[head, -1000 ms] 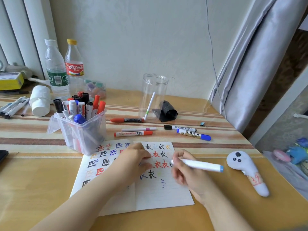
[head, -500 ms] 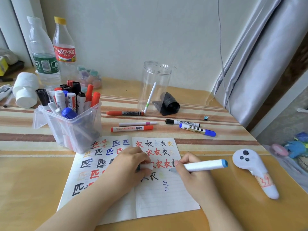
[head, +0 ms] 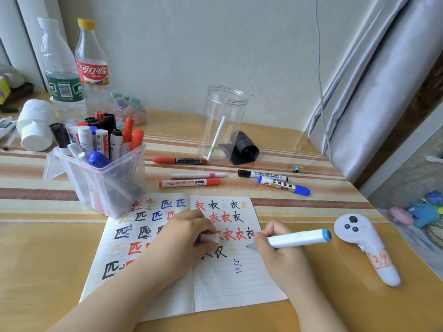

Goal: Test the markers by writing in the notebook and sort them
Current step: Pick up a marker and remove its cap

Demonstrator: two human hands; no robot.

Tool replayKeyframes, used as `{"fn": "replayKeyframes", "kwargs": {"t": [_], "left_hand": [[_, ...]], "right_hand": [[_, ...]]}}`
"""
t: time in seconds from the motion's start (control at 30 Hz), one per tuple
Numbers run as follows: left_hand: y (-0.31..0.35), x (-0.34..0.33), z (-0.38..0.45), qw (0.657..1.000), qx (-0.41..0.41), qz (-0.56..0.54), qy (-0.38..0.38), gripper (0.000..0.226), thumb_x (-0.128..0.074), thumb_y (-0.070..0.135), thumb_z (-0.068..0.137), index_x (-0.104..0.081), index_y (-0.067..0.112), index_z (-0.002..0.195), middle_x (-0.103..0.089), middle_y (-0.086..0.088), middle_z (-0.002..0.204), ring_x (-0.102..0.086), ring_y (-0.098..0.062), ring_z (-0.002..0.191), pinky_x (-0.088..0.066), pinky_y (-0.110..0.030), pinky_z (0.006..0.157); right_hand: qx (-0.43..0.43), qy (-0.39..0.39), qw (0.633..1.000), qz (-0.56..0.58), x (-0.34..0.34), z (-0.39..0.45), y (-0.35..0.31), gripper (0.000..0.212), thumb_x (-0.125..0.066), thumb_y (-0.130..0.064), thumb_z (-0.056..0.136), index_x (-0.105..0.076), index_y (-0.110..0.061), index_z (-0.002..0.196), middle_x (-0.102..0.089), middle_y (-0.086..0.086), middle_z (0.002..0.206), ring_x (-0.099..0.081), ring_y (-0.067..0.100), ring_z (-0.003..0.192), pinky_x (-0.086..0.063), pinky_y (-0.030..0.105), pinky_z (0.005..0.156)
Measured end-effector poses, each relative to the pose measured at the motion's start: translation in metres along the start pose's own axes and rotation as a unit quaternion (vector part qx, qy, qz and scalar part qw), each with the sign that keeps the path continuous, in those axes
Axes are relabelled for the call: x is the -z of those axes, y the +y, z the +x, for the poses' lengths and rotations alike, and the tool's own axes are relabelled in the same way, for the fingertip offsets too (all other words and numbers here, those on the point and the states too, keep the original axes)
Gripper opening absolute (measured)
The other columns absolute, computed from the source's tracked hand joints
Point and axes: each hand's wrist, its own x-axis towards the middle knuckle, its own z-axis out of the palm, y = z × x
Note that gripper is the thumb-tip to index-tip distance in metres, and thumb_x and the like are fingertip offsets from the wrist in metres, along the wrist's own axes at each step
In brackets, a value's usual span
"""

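My right hand (head: 280,255) grips a white marker with a blue end (head: 297,238), fingers curled around the barrel near the nib. The grey tip rests on the right page of the open notebook (head: 230,283), just beside a row of red and black characters. The marker's body slants up and to the right, its blue end out past the page edge, over the yellow tabletop (head: 43,264).

My left hand (head: 184,238) lies across the notebook's middle fold, fingers curled around a small white cap (head: 210,237) that pokes out between thumb and forefinger. The hand covers part of the writing on both pages.

A clear plastic bin (head: 100,180), packed with upright markers in black, red, blue and white, touches the notebook's upper left corner. Beyond the notebook, loose on the striped cloth, lie a red marker with a black label (head: 179,160), a thin pink-banded pen (head: 199,175), an orange-capped whiteboard marker (head: 189,183), a black-capped whiteboard marker (head: 262,174) and a blue-capped marker (head: 284,186). A tall clear jar (head: 225,116) stands behind them with one thin white pen (head: 215,140) leaning inside. A black roll (head: 242,147) sits just beside the jar.

A white controller (head: 362,240) with red scribbled numbers lies to my right. Two plastic bottles (head: 76,68) stand at the far left near the wall.
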Motion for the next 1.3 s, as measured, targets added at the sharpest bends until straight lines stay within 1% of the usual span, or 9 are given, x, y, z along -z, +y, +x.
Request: {"fn": "replayKeyframes", "kwargs": {"t": [0.17, 0.27, 0.43, 0.53, 0.73, 0.87, 1.0, 1.1, 1.3], "left_hand": [[0.000, 0.005, 0.000, 1.000, 0.002, -0.010, -0.012, 0.023, -0.066, 0.026, 0.082, -0.066, 0.018, 0.103, -0.041, 0.024, 0.081, -0.041, 0.004, 0.073, -0.029, -0.003, 0.065], [0.006, 0.010, 0.000, 0.999, -0.006, -0.031, 0.002, 0.020, -0.062, 0.024, 0.085, -0.064, 0.020, 0.105, -0.045, 0.026, 0.086, -0.044, 0.010, 0.075, -0.032, -0.001, 0.069], [0.023, 0.022, 0.001, 0.998, -0.021, -0.062, -0.007, 0.015, -0.058, 0.032, 0.087, -0.064, 0.028, 0.101, -0.058, 0.015, 0.091, -0.052, 0.003, 0.085, -0.037, -0.006, 0.071], [0.034, 0.029, -0.001, 0.997, -0.032, -0.071, -0.016, 0.015, -0.058, 0.033, 0.086, -0.064, 0.028, 0.100, -0.059, 0.015, 0.093, -0.052, 0.000, 0.088, -0.039, -0.008, 0.071], [0.052, 0.037, -0.011, 0.996, -0.046, -0.074, -0.012, 0.016, -0.057, 0.036, 0.086, -0.063, 0.027, 0.099, -0.056, 0.022, 0.076, -0.056, 0.002, 0.065, -0.039, -0.010, 0.059], [0.059, 0.041, -0.019, 0.996, -0.037, -0.072, -0.025, 0.015, -0.058, 0.033, 0.087, -0.063, 0.023, 0.097, -0.056, 0.021, 0.064, -0.054, 0.002, 0.059, -0.037, -0.009, 0.055], [0.058, 0.046, -0.026, 0.994, 0.019, -0.108, -0.021, 0.009, -0.061, 0.026, 0.086, -0.062, 0.032, 0.093, -0.057, 0.029, 0.064, -0.054, -0.001, 0.061, -0.038, -0.009, 0.057], [0.061, 0.050, -0.030, 0.985, 0.058, -0.161, -0.038, 0.015, -0.062, 0.024, 0.086, -0.057, 0.037, 0.080, -0.059, 0.021, 0.060, -0.053, -0.002, 0.054, -0.041, -0.013, 0.056], [0.067, 0.063, -0.036, 0.969, 0.079, -0.215, -0.097, 0.024, -0.051, 0.029, 0.092, -0.060, 0.027, 0.070, -0.048, 0.013, 0.045, -0.037, -0.009, 0.050, -0.032, -0.020, 0.053]], "right_hand": [[-0.007, 0.007, 0.996, 0.089, 0.003, -0.003, -0.005, 0.024, -0.063, -0.042, 0.070, -0.051, -0.021, 0.068, -0.044, -0.010, 0.049, -0.037, 0.004, 0.047, -0.030, 0.015, 0.048], [0.008, -0.006, 0.995, 0.098, 0.008, -0.003, -0.017, 0.023, -0.065, -0.039, 0.067, -0.053, -0.020, 0.068, -0.045, -0.010, 0.049, -0.036, 0.002, 0.046, -0.028, 0.012, 0.046], [0.045, -0.033, 0.987, 0.151, 0.016, -0.002, -0.045, 0.018, -0.066, -0.037, 0.069, -0.055, -0.025, 0.061, -0.048, -0.013, 0.047, -0.038, 0.000, 0.046, -0.030, 0.010, 0.049], [0.059, -0.027, 0.984, 0.163, 0.019, -0.002, -0.054, 0.022, -0.064, -0.031, 0.072, -0.052, -0.014, 0.065, -0.044, -0.012, 0.046, -0.036, 0.002, 0.045, -0.030, 0.012, 0.048], [0.060, -0.057, 0.983, 0.164, 0.015, -0.011, -0.060, 0.022, -0.066, -0.030, 0.071, -0.052, -0.014, 0.064, -0.048, -0.012, 0.046, -0.038, 0.001, 0.047, -0.031, 0.013, 0.049], [0.037, -0.107, 0.975, 0.192, 0.010, -0.016, -0.063, 0.028, -0.072, -0.046, 0.066, -0.060, -0.021, 0.061, -0.050, -0.005, 0.048, -0.038, 0.007, 0.044, -0.032, 0.017, 0.047], [-0.002, -0.100, 0.965, 0.241, 0.011, -0.019, -0.067, 0.038, -0.062, -0.046, 0.083, -0.069, -0.012, 0.068, -0.053, 0.007, 0.051, -0.039, 0.012, 0.044, -0.033, 0.021, 0.046], [0.019, -0.084, 0.968, 0.234, 0.010, -0.020, -0.068, 0.027, -0.054, -0.037, 0.077, -0.057, -0.012, 0.068, -0.041, -0.002, 0.045, -0.035, 0.009, 0.045, -0.032, 0.017, 0.049], [0.074, -0.101, 0.968, 0.216, 0.008, -0.020, -0.063, 0.028, -0.056, -0.048, 0.068, -0.041, -0.028, 0.056, -0.041, -0.003, 0.045, -0.037, 0.010, 0.050, -0.033, 0.015, 0.052]]}}
